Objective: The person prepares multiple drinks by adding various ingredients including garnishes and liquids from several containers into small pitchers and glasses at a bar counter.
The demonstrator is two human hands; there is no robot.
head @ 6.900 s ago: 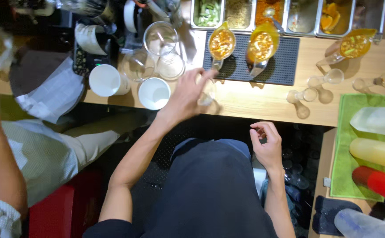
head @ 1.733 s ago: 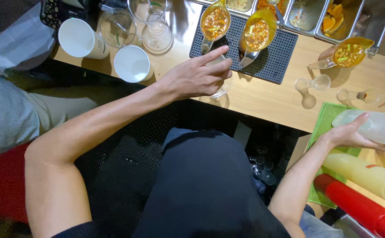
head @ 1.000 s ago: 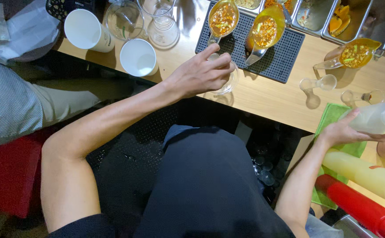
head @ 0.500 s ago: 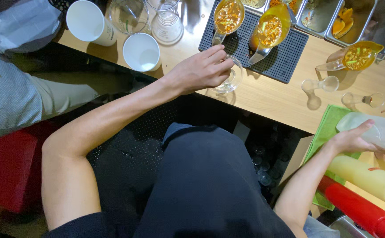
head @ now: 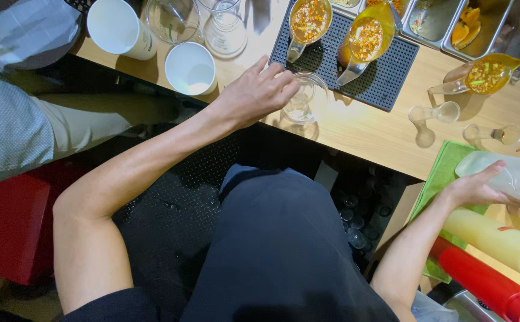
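Both hands are busy: my left hand [head: 254, 95] keeps its fingers curled on the rim of the clear glass [head: 305, 98] at the counter's [head: 367, 128] edge, while my right hand [head: 477, 188], now drawn closer, grips the pale squeeze bottle [head: 510, 176] over the green cloth [head: 441, 179].

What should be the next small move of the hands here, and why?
Probably bring the clear bottle in the right hand over to the glass. The left hand steadies that glass on the wooden counter, while the bottle lies far right over the green cloth.
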